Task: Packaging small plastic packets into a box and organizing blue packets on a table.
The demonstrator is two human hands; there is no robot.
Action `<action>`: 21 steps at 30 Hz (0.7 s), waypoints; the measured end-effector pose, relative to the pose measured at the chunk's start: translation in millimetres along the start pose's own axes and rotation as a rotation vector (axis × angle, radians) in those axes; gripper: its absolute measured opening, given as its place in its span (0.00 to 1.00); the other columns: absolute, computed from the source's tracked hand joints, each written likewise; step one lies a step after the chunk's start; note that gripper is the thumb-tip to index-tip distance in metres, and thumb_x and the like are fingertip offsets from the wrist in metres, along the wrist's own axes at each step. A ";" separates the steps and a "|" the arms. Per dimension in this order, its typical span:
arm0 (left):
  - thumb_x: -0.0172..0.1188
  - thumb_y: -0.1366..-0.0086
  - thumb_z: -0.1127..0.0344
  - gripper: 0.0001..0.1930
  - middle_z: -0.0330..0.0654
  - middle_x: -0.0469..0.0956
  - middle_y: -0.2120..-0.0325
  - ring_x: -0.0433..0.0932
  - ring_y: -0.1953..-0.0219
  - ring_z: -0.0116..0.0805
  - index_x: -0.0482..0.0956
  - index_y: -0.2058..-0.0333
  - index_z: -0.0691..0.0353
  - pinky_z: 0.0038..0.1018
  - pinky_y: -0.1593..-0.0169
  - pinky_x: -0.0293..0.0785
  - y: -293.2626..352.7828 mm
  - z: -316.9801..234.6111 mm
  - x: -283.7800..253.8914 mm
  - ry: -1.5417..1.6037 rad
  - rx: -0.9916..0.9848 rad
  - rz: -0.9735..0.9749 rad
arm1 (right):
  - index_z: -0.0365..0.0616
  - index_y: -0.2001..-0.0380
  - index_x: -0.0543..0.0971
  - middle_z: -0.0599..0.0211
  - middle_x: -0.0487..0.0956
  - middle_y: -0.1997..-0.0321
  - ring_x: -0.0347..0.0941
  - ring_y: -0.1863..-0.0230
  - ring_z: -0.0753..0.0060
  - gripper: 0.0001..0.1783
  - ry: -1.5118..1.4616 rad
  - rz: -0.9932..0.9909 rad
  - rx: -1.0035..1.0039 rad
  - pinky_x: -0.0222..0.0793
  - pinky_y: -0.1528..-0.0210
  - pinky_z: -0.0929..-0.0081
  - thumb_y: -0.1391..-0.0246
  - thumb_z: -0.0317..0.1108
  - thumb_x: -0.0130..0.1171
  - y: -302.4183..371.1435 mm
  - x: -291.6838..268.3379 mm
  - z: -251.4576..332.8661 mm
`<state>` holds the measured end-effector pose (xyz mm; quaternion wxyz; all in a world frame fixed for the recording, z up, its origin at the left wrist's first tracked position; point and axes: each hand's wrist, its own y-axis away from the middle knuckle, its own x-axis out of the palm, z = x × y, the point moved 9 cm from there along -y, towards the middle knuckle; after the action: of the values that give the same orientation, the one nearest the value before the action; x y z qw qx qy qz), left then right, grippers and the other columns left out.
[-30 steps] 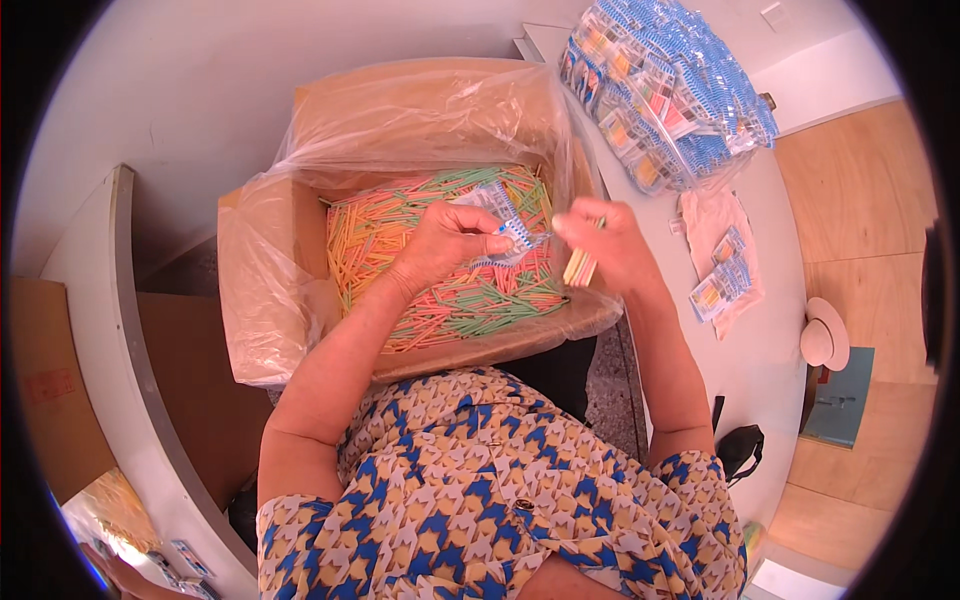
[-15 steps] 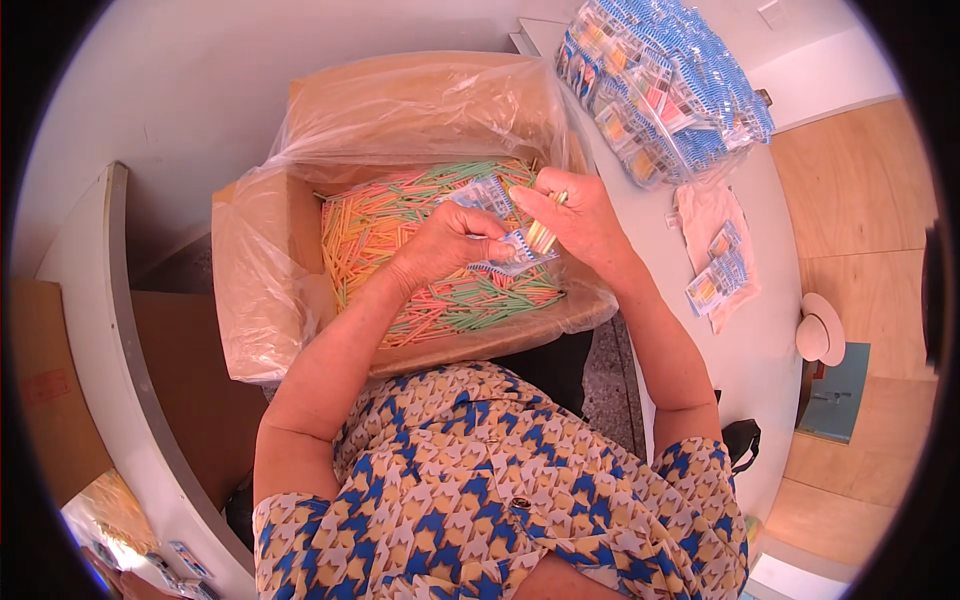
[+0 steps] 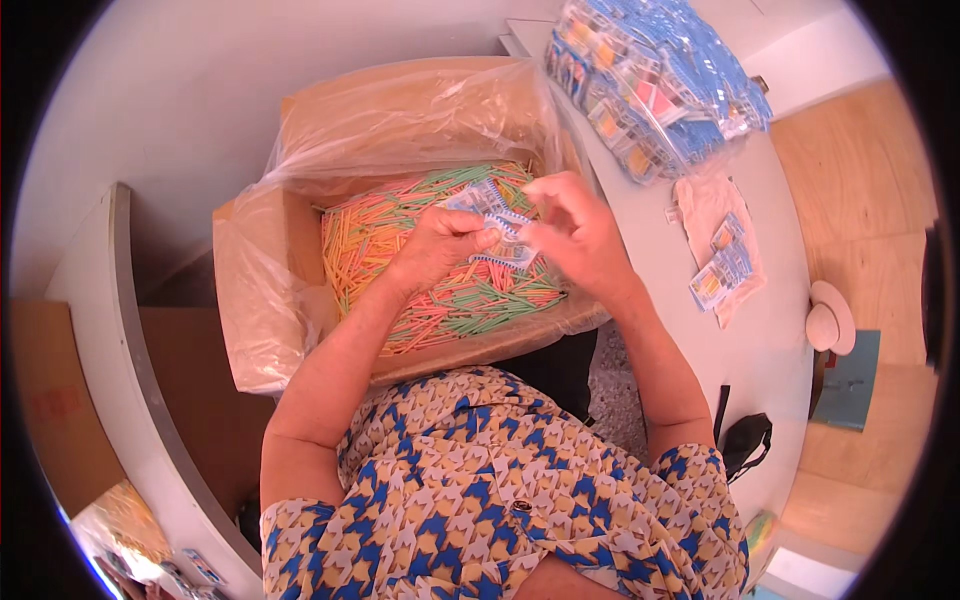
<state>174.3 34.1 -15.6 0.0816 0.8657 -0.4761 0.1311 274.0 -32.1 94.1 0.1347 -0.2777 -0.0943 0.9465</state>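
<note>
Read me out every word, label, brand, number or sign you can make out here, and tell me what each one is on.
No text here reads clearly.
Packet in the left hand: printing too small.
Big pile of blue-and-clear packets: printing too small.
Loose packets on the pink cloth: printing too small.
Brown cardboard at far left: faint reddish mark, too blurred.

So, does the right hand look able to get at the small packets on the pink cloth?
Likely yes: the packets lie uncovered on the cloth, off to the right of the right hand, with only the edge of the box and tabletop visibly between.
</note>
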 end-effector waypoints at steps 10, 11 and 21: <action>0.58 0.40 0.73 0.09 0.42 0.81 0.67 0.79 0.64 0.30 0.81 0.61 0.68 0.25 0.55 0.73 13.1 17.3 -17.6 -0.199 -0.052 -0.062 | 0.37 0.62 0.79 0.70 0.80 0.66 0.76 0.66 0.80 0.12 0.022 -0.422 0.151 0.71 0.63 0.79 0.53 0.20 0.60 74.9 -143.5 -66.7; 0.58 0.40 0.73 0.10 0.43 0.81 0.66 0.79 0.63 0.31 0.81 0.60 0.68 0.26 0.55 0.74 11.9 20.1 -21.3 -0.163 -0.052 -0.099 | 0.36 0.62 0.79 0.71 0.80 0.66 0.76 0.66 0.80 0.12 -0.006 -0.517 0.225 0.72 0.62 0.80 0.54 0.20 0.60 90.4 -185.3 -83.2; 0.64 0.44 0.63 0.14 0.45 0.82 0.68 0.80 0.64 0.36 0.81 0.63 0.67 0.29 0.59 0.74 -13.4 24.4 -53.2 -0.766 -0.134 -0.257 | 0.40 0.57 0.78 0.55 0.76 0.54 0.69 0.49 0.55 0.22 1.073 -0.598 0.353 0.64 0.45 0.65 0.57 0.37 0.66 184.5 -324.5 -175.7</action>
<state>162.0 77.5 -55.2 -0.0299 0.8971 -0.3676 -0.2434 596.1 -288.1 64.3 0.4654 -0.6481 0.0702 0.5987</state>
